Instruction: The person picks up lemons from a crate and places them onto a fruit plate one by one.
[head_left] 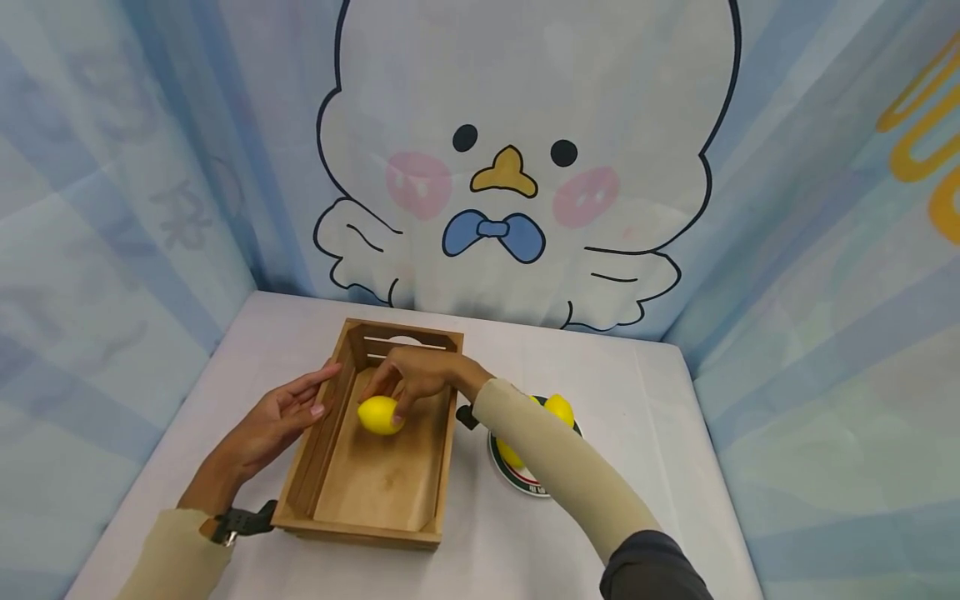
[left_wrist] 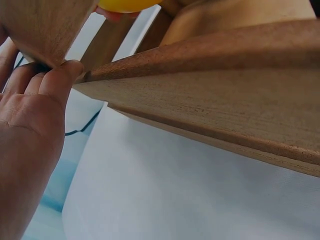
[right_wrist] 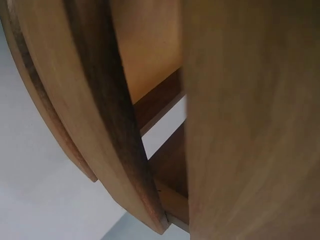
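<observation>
Inside the wooden crate [head_left: 390, 500], my right hand [head_left: 422, 375] pinches a yellow lemon [head_left: 377, 415] between thumb and fingers, above the crate's floor. Part of that lemon [left_wrist: 125, 4] shows at the top of the left wrist view. My left hand [head_left: 273, 425] touches the rim of the crate's left side, its fingers mostly straight in the head view. In the left wrist view, the crate's wood [left_wrist: 215, 100] hides some of the left hand's fingers [left_wrist: 55, 85]. Only the crate's slats [right_wrist: 100, 115] fill the right wrist view, where the right hand does not show.
Right of the crate, a plate [head_left: 542, 493] with a dark green rim holds several yellow lemons [head_left: 559, 408], partly hidden by the right forearm. A white cloth covers the table [head_left: 637, 400]. Printed curtains [head_left: 510, 275] stand behind it and at both sides.
</observation>
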